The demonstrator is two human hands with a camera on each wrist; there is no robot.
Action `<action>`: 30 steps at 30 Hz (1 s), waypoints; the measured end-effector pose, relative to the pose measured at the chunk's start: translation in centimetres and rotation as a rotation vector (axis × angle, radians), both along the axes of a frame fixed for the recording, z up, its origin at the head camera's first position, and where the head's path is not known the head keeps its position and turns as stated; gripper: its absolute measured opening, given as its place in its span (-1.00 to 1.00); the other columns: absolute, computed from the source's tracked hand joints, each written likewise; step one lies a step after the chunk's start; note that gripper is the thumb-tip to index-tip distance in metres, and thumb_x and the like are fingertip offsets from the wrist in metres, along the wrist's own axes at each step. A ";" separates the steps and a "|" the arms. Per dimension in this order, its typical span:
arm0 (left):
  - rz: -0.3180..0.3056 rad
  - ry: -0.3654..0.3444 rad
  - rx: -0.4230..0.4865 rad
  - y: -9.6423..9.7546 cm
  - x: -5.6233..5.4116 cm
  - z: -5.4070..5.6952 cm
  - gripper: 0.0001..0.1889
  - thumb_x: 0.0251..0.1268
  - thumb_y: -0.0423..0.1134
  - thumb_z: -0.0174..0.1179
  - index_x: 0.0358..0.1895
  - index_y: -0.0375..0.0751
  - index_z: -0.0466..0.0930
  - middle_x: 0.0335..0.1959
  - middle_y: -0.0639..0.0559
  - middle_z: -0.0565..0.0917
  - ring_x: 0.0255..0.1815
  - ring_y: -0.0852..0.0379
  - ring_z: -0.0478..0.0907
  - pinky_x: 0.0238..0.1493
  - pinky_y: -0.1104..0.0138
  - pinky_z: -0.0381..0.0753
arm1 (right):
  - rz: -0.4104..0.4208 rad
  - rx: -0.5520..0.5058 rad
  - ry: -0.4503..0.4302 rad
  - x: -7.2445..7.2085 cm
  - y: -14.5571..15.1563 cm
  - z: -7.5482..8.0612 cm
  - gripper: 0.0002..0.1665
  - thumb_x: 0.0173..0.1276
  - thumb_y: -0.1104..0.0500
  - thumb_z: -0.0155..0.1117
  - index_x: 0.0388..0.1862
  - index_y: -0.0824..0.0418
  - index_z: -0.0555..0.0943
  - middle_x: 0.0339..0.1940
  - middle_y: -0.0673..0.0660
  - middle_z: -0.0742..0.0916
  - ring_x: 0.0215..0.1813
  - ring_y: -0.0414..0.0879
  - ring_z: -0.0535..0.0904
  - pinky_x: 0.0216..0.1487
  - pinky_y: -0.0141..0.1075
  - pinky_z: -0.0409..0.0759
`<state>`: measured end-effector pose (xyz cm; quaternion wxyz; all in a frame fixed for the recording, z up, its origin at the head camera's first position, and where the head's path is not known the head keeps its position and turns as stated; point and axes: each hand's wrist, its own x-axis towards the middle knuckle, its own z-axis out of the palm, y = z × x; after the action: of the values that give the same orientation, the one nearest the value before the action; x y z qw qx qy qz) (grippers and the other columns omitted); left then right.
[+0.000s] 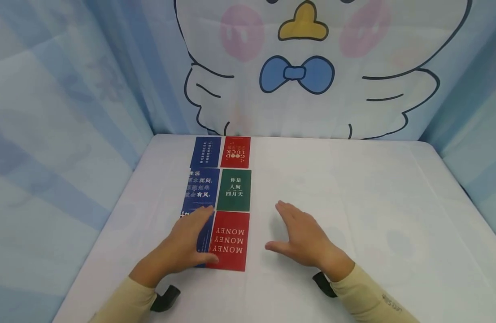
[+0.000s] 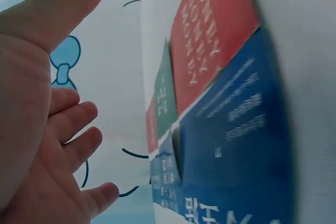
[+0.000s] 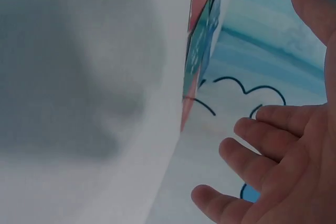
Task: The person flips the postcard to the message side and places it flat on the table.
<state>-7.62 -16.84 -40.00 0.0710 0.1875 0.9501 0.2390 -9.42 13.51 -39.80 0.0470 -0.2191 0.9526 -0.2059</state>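
Note:
Rectangular cards lie in two touching columns on the white tabletop. In the right column are a red "MONEY" card (image 1: pixel 230 242), a green card (image 1: pixel 234 190) with white characters and a red "GOOD LUCK" card (image 1: pixel 236 152). Blue cards make up the left column: a far one (image 1: pixel 206 151), a middle one (image 1: pixel 201 188) and a near one (image 2: pixel 236 129). My left hand (image 1: pixel 187 244), fingers extended and thumb apart, hovers over the near blue card and hides part of it. To the right of the cards, my right hand (image 1: pixel 304 237) is held above the tabletop, fingers extended, holding nothing.
The white table (image 1: pixel 373 193) reaches right of the cards to a rounded far corner. Behind it hangs a curtain (image 1: pixel 337 107) printed with a cartoon bird and blue bow tie. Blue-and-white fabric (image 1: pixel 70 134) borders the left side. Each wrist wears a dark strap.

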 end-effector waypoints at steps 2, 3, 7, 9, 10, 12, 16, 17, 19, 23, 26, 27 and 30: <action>0.007 -0.034 -0.004 0.0 0.6 -0.3 0.19 -0.21 0.01 0.64 0.54 -0.25 0.14 0.50 -0.17 0.29 0.52 -0.22 0.13 0.37 -0.27 0.15 | 0.013 -0.004 -0.025 0.4 -0.9 -0.4 0.15 0.09 -0.24 0.53 0.51 0.31 0.30 0.46 0.24 0.46 0.46 0.19 0.33 0.36 0.16 0.32; 0.012 -0.051 -0.006 0.0 0.9 -0.5 0.19 -0.23 0.01 0.65 0.54 -0.23 0.15 0.49 -0.17 0.30 0.52 -0.21 0.13 0.37 -0.27 0.14 | 0.019 -0.005 -0.037 0.5 -1.3 -0.6 0.16 0.07 -0.25 0.54 0.51 0.29 0.31 0.45 0.23 0.46 0.46 0.18 0.33 0.36 0.16 0.32; 0.028 -0.091 -0.008 0.1 1.6 -1.1 0.13 -0.23 -0.03 0.66 0.50 -0.20 0.22 0.46 -0.16 0.34 0.52 -0.18 0.15 0.37 -0.29 0.11 | 0.048 -0.012 -0.079 1.1 -2.8 -1.3 0.17 0.03 -0.25 0.57 0.50 0.26 0.32 0.44 0.20 0.48 0.45 0.17 0.33 0.35 0.19 0.32; 0.029 -0.102 -0.004 0.1 1.8 -1.4 0.09 -0.22 -0.05 0.66 0.48 -0.20 0.26 0.45 -0.16 0.36 0.51 -0.18 0.16 0.37 -0.30 0.09 | 0.073 -0.014 -0.095 1.2 -3.5 -1.6 0.16 0.03 -0.24 0.57 0.49 0.27 0.33 0.42 0.22 0.48 0.45 0.18 0.32 0.34 0.21 0.32; 0.029 -0.107 -0.006 0.1 1.8 -1.5 0.07 -0.22 -0.06 0.66 0.47 -0.20 0.28 0.44 -0.16 0.37 0.51 -0.17 0.16 0.38 -0.30 0.07 | 0.087 -0.012 -0.102 1.3 -3.8 -1.7 0.16 0.02 -0.24 0.57 0.49 0.27 0.33 0.42 0.23 0.48 0.45 0.19 0.32 0.33 0.23 0.31; 0.027 -0.114 -0.018 0.1 1.8 -1.8 0.04 -0.21 -0.06 0.66 0.45 -0.19 0.32 0.43 -0.15 0.39 0.51 -0.16 0.16 0.39 -0.30 0.04 | 0.112 -0.003 -0.120 1.4 -4.3 -2.0 0.16 0.02 -0.25 0.57 0.49 0.26 0.33 0.41 0.23 0.48 0.46 0.19 0.30 0.33 0.26 0.29; 0.029 -0.126 -0.047 0.2 1.6 -2.4 0.01 -0.22 -0.03 0.66 0.42 -0.17 0.36 0.41 -0.12 0.41 0.51 -0.14 0.16 0.40 -0.30 0.00 | 0.150 0.043 -0.139 1.5 -5.3 -2.4 0.17 0.00 -0.27 0.57 0.49 0.21 0.33 0.42 0.19 0.49 0.49 0.17 0.27 0.34 0.30 0.25; 0.029 -0.128 -0.054 0.3 1.6 -2.6 0.01 -0.22 -0.03 0.66 0.42 -0.16 0.36 0.41 -0.11 0.41 0.51 -0.14 0.15 0.40 -0.30 0.00 | 0.154 0.055 -0.144 1.5 -5.6 -2.4 0.17 -0.01 -0.27 0.57 0.49 0.19 0.33 0.42 0.17 0.49 0.49 0.17 0.26 0.34 0.30 0.24; 0.026 -0.131 -0.064 0.4 1.5 -2.8 0.01 -0.22 -0.03 0.66 0.42 -0.16 0.37 0.41 -0.11 0.42 0.51 -0.15 0.15 0.40 -0.29 0.02 | 0.158 0.078 -0.157 1.6 -6.0 -2.6 0.18 -0.03 -0.29 0.58 0.49 0.17 0.33 0.42 0.15 0.49 0.49 0.16 0.25 0.34 0.31 0.23; 0.019 -0.127 -0.085 0.4 1.5 -3.2 -0.01 -0.18 -0.03 0.65 0.42 -0.17 0.37 0.40 -0.13 0.43 0.50 -0.16 0.18 0.39 -0.25 0.07 | 0.154 0.120 -0.204 1.7 -6.6 -2.9 0.21 -0.05 -0.32 0.58 0.51 0.16 0.31 0.43 0.14 0.49 0.50 0.16 0.23 0.37 0.31 0.18; 0.023 -0.114 -0.092 0.4 1.5 -3.3 -0.05 -0.14 -0.04 0.63 0.41 -0.19 0.39 0.38 -0.15 0.45 0.47 -0.16 0.22 0.38 -0.22 0.09 | 0.155 0.152 -0.211 1.9 -6.8 -3.0 0.23 -0.05 -0.32 0.57 0.51 0.17 0.30 0.43 0.15 0.48 0.51 0.15 0.23 0.39 0.30 0.16; 0.025 -0.110 -0.093 0.4 1.5 -3.3 -0.07 -0.12 -0.04 0.62 0.40 -0.19 0.40 0.37 -0.15 0.46 0.47 -0.16 0.24 0.38 -0.22 0.10 | 0.155 0.159 -0.207 1.9 -6.9 -3.0 0.22 -0.04 -0.32 0.57 0.51 0.17 0.30 0.43 0.15 0.48 0.51 0.14 0.23 0.39 0.30 0.16; 0.024 -0.102 -0.099 0.4 1.5 -3.2 -0.11 -0.08 -0.04 0.60 0.39 -0.20 0.43 0.34 -0.14 0.49 0.45 -0.15 0.27 0.38 -0.21 0.11 | 0.156 0.170 -0.179 2.0 -7.0 -3.1 0.18 -0.02 -0.28 0.58 0.50 0.17 0.32 0.42 0.14 0.50 0.49 0.14 0.26 0.38 0.29 0.18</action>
<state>-6.12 -16.45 -43.15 0.1258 0.1599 0.9581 0.2018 -7.40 6.55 -42.86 0.1662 -0.2685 0.9386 -0.1391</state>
